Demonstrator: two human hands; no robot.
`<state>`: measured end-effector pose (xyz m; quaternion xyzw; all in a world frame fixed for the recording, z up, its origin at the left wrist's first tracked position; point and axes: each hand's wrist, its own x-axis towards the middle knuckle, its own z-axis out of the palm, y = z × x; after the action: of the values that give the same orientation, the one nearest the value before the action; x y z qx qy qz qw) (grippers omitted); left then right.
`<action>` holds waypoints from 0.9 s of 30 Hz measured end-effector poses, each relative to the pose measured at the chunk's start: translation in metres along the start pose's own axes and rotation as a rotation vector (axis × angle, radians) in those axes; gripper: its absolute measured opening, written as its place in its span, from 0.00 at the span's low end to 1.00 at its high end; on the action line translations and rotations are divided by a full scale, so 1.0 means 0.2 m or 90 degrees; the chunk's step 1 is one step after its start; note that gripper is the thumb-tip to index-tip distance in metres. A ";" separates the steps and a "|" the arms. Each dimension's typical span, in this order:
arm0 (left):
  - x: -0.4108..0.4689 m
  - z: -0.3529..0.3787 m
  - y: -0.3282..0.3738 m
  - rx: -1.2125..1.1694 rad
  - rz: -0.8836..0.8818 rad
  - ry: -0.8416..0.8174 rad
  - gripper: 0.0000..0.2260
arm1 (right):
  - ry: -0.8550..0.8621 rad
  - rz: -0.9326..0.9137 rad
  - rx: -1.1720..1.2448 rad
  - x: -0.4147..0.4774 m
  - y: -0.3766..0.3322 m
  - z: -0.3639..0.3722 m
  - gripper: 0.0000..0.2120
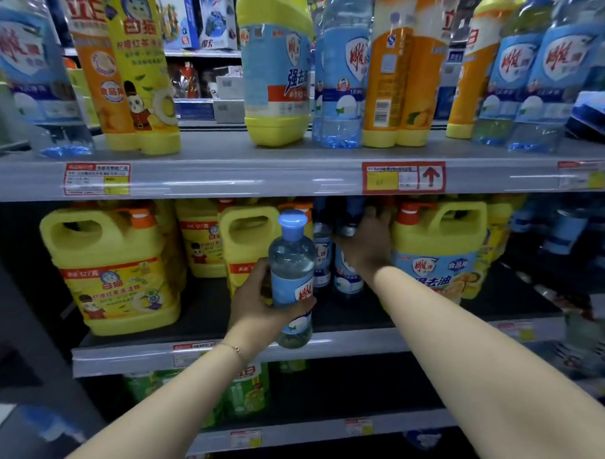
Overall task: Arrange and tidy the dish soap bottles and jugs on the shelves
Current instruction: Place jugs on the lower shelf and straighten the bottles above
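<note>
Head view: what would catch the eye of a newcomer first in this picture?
First comes the left hand, holding a clear bottle with a blue cap upright in front of the middle shelf. Just behind it, the right hand reaches among similar blue bottles that stand between big yellow jugs. Its grip is too blurred to judge.

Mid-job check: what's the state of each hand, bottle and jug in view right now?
left hand: holds the blue-capped bottle.
blue-capped bottle: upright, capped, in front of the middle shelf.
right hand: at the necks of the clear bottles deep in the middle shelf; grip blurred.
clear bottles: upright on the shelf.
left yellow jug: upright, capped.
right yellow jug: upright, capped.
top-shelf bottles: upright.
</note>
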<state>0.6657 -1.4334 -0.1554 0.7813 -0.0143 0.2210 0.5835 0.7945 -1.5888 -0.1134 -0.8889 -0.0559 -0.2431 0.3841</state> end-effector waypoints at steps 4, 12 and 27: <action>0.02 0.03 0.00 -0.019 -0.018 -0.004 0.23 | -0.023 0.004 0.141 -0.06 0.07 0.06 0.38; 0.06 -0.01 0.04 -0.021 0.001 -0.055 0.26 | -0.138 -0.169 0.106 -0.27 0.11 -0.08 0.37; 0.14 -0.36 0.96 -0.044 0.231 -0.139 0.24 | 0.043 -0.441 0.383 -0.16 -0.56 -0.79 0.36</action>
<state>0.6136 -1.4216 0.0448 0.7648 -0.2254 0.2362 0.5554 0.6734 -1.6207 0.0380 -0.6586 -0.4052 -0.3587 0.5229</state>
